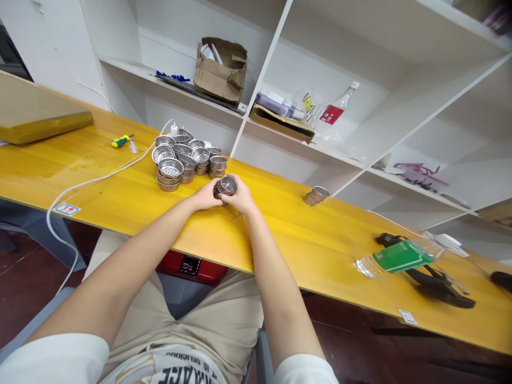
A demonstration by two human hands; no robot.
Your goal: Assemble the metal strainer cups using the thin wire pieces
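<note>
entry: one small perforated steel cup (227, 186), held above the yellow tabletop (260, 240), midway between its front and back edges. its round end faces up and slightly right; whether a second cup is nested inside is hard to tell.

left hand (205, 196): narrow, holding the cup's left side. right hand (242, 196): narrow, holding its right side. both touch it; the fingertips are mostly hidden behind the cup.

nearby: a pile of similar cups (170, 168) stands just ahead and left, nearer the left hand. a short row of cups (316, 195) lies on its side, well to the right, nearer the right hand. a small metal bit (238, 216) just beyond the right wrist is too small to identify.
</note>
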